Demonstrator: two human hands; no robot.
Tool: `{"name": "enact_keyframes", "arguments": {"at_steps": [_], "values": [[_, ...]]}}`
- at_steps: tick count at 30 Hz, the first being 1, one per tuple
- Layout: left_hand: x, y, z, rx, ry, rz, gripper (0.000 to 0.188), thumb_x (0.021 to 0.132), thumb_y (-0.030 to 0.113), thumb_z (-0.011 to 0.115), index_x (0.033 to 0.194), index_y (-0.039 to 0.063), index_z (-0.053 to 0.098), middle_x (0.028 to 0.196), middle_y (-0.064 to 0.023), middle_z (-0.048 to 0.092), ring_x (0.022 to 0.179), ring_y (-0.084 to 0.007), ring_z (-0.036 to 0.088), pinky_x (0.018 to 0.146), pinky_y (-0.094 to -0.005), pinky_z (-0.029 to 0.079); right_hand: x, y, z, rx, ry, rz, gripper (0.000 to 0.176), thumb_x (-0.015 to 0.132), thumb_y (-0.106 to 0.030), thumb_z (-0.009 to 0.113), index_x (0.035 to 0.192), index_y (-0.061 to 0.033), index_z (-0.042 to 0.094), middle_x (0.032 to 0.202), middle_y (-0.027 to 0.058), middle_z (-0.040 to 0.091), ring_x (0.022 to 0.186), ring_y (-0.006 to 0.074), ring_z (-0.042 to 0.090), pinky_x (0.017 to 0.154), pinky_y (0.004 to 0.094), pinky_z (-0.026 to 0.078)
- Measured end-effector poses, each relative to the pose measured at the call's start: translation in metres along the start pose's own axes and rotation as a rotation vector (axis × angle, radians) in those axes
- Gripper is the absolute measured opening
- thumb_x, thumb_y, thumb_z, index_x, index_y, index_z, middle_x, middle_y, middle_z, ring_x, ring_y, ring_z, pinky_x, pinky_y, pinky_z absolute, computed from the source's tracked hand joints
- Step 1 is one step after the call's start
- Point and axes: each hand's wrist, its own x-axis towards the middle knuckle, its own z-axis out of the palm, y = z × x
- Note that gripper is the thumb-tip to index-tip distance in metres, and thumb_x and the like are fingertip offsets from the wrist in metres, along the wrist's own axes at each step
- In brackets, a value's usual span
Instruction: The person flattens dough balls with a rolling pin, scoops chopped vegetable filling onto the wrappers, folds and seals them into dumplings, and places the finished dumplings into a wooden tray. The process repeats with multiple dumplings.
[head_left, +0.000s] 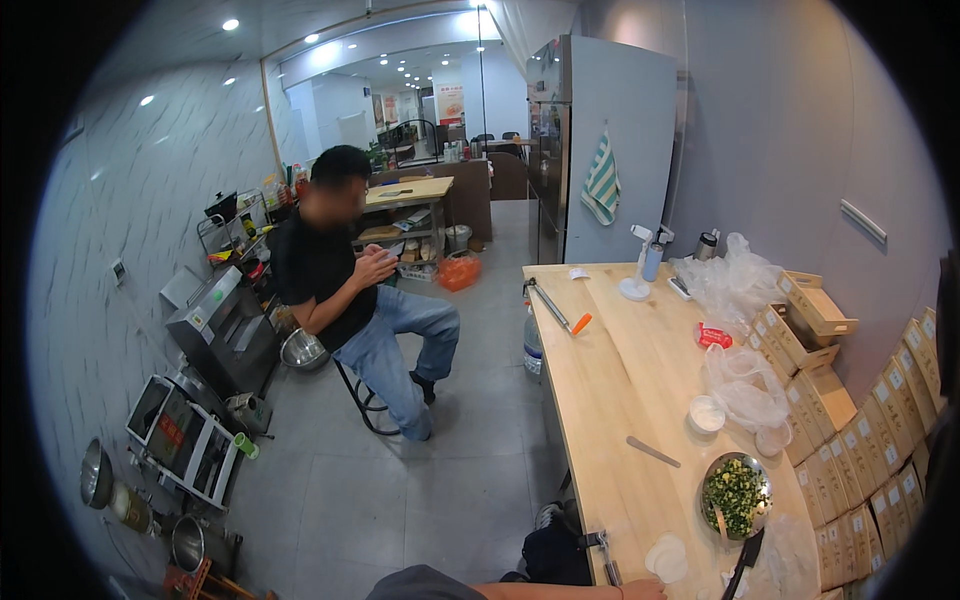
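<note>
At the bottom edge, my left hand (643, 591) rests at the tabletop, cut off by the frame so its fingers hardly show. Just beyond it lie several thin round dough wrappers (666, 559), overlapping. A metal clamp with a handle (600, 546) sits at the table's edge beside my forearm. To the right is a steel bowl (705, 514) of chopped green filling with yellow bits (735, 487), a flat light-coloured stick (721, 525) leaning in it. A black-handled utensil (744, 562) lies close to the bowl. My right hand is out of view.
On the wooden table (600, 390) are a flat spatula (653, 452), a white tub (706, 415), plastic bags (742, 386) and an orange-handled crank (561, 307). Wooden boxes (840, 465) line its right side. A seated person (330, 262) holds a phone across the floor.
</note>
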Motion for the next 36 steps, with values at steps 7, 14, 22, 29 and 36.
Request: {"name": "enact_keyframes", "arguments": {"at_steps": [7, 14, 22, 29, 36], "values": [[-0.015, 0.013, -0.012, -0.209, 0.027, -0.075, 0.008, 0.082, 0.013, 0.067, 0.083, 0.007, 0.061, 0.090, -0.0138, 0.057, 0.092, -0.0346, 0.056, 0.080, -0.0435, 0.047, 0.000, -0.001, -0.001, 0.014, 0.008, 0.058, 0.018, 0.097, -0.013, 0.044, 0.087, -0.0004, 0.052, 0.075, 0.0098, 0.049, 0.067, 0.0231, 0.045, 0.061, 0.0380, 0.043], [-0.018, 0.024, -0.030, -0.186, 0.018, -0.078, 0.008, 0.084, 0.013, 0.066, 0.082, 0.007, 0.060, 0.091, -0.0131, 0.056, 0.094, -0.0331, 0.055, 0.083, -0.0419, 0.046, -0.001, 0.002, -0.001, -0.015, 0.015, 0.033, 0.019, 0.098, -0.014, 0.045, 0.087, 0.0005, 0.053, 0.076, 0.0106, 0.050, 0.067, 0.0234, 0.046, 0.061, 0.0376, 0.043], [-0.020, 0.024, -0.034, -0.208, 0.030, -0.056, 0.009, 0.082, 0.013, 0.068, 0.082, 0.008, 0.060, 0.091, -0.0126, 0.056, 0.093, -0.0328, 0.055, 0.084, -0.0419, 0.046, 0.000, -0.001, 0.001, 0.051, 0.012, 0.054, 0.018, 0.097, -0.011, 0.043, 0.086, -0.0005, 0.052, 0.075, 0.0092, 0.048, 0.067, 0.0226, 0.045, 0.060, 0.0370, 0.042], [-0.021, 0.025, -0.039, -0.238, 0.008, -0.060, 0.011, 0.079, 0.011, 0.068, 0.086, 0.006, 0.061, 0.091, -0.0137, 0.056, 0.096, -0.0337, 0.055, 0.084, -0.0423, 0.047, -0.003, -0.009, -0.001, 0.030, -0.020, 0.067, 0.018, 0.096, -0.013, 0.042, 0.087, -0.0014, 0.051, 0.077, 0.0096, 0.048, 0.068, 0.0227, 0.046, 0.062, 0.0375, 0.043], [-0.021, 0.022, -0.032, -0.188, 0.007, -0.040, 0.016, 0.078, 0.012, 0.071, 0.089, 0.006, 0.061, 0.093, -0.0134, 0.056, 0.098, -0.0335, 0.055, 0.086, -0.0419, 0.047, -0.001, 0.001, -0.004, 0.002, -0.036, 0.041, 0.020, 0.098, -0.016, 0.041, 0.091, -0.0011, 0.051, 0.078, 0.0103, 0.049, 0.067, 0.0235, 0.047, 0.061, 0.0377, 0.043]]}}
